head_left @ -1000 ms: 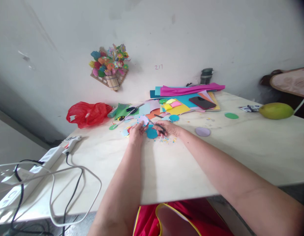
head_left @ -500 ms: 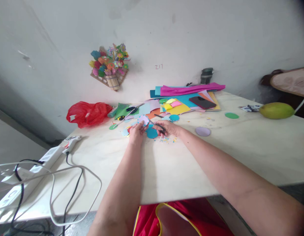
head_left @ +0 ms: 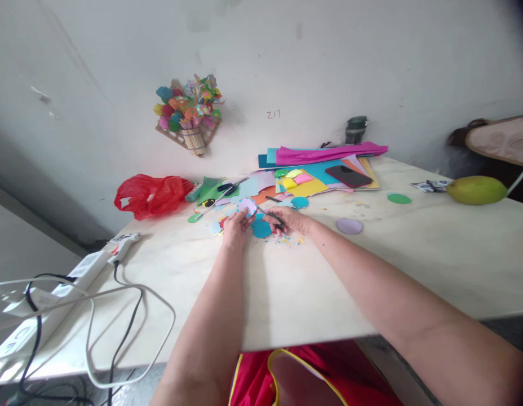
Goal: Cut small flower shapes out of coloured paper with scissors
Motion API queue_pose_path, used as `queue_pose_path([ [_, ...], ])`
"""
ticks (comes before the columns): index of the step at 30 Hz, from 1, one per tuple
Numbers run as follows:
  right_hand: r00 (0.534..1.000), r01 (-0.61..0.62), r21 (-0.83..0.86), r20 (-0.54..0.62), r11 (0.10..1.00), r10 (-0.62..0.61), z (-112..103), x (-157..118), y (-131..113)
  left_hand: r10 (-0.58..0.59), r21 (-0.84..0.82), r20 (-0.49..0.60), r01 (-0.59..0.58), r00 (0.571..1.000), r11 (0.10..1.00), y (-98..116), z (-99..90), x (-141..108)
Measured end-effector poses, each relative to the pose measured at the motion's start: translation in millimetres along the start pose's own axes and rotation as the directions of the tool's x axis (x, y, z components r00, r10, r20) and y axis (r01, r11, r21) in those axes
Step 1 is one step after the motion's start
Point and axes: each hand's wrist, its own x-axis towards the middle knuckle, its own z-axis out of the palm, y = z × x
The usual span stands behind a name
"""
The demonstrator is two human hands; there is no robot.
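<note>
Pinched in my left hand (head_left: 236, 225) is a round lilac paper piece (head_left: 246, 207) with blue at its edge. My right hand (head_left: 289, 220) is closed on dark-handled scissors (head_left: 279, 221), whose blades reach to the right edge of that piece. Below the blades a blue paper circle (head_left: 261, 226) lies on the table, partly under my hands. Tiny paper scraps (head_left: 289, 240) are scattered in front of my right hand. A second pair of scissors (head_left: 227, 188) lies behind my left hand on green paper.
On the table (head_left: 295, 304), coloured paper sheets (head_left: 316, 158) and a phone (head_left: 348, 175) lie at the back. A red plastic bag (head_left: 149, 194) and a power strip (head_left: 71, 282) with cables are at left. A lilac circle (head_left: 349, 226), green circle (head_left: 399, 199) and yellow-green fruit (head_left: 476, 190) lie right.
</note>
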Motion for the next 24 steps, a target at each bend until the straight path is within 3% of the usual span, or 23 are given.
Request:
queue_pose_path([
  [24,1.0,0.015,0.021,0.019,1.0,-0.016,1.5,-2.2,-1.1,-0.006,0.008,0.007,0.006,1.0,1.0,1.5,1.1,-3.0],
])
